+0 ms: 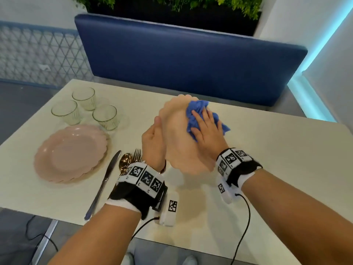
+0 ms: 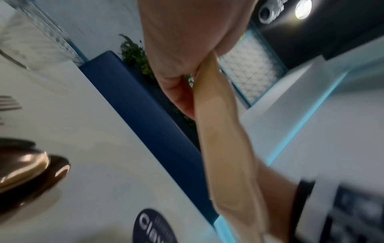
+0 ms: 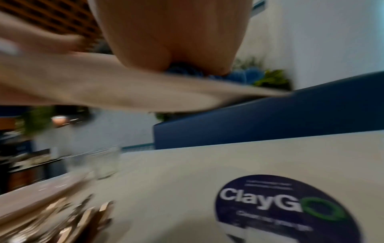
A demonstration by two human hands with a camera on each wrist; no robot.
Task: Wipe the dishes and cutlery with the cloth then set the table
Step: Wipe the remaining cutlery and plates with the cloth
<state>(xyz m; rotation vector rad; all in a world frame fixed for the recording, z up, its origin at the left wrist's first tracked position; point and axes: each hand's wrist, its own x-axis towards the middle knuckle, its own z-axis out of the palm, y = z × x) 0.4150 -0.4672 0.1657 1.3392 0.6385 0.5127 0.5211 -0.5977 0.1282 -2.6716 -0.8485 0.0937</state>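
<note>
**A:** so what's up with the plate?

**B:** pale peachy-pink, scalloped rim, a bit motion-blurred. It's held up off the table and tilted, face turned toward the person's right. The long way of it in the head view runs from near the wrists up and away toward the bench.

**A:** who's holding it?

**B:** left hand grips the left edge, thumb on the near side. In the left wrist view the fingers curl around the rim, so it's pinched between thumb and fingers. Right hand lies flat with spread fingers, pressing a scrunched blue cloth against the plate's upper face. The cloth bunches out past the fingertips and on the right side of the palm.

**A:** and the rest?

**B:** to the left, a stack of pink plates of the same scalloped kind sits on the table, three clear glasses just behind it. A knife lies right of the stack, then a gold spoon and fork partly hidden under the left wrist. The right wrist view also shows a round dark ClayGo sticker on the tabletop.
</note>
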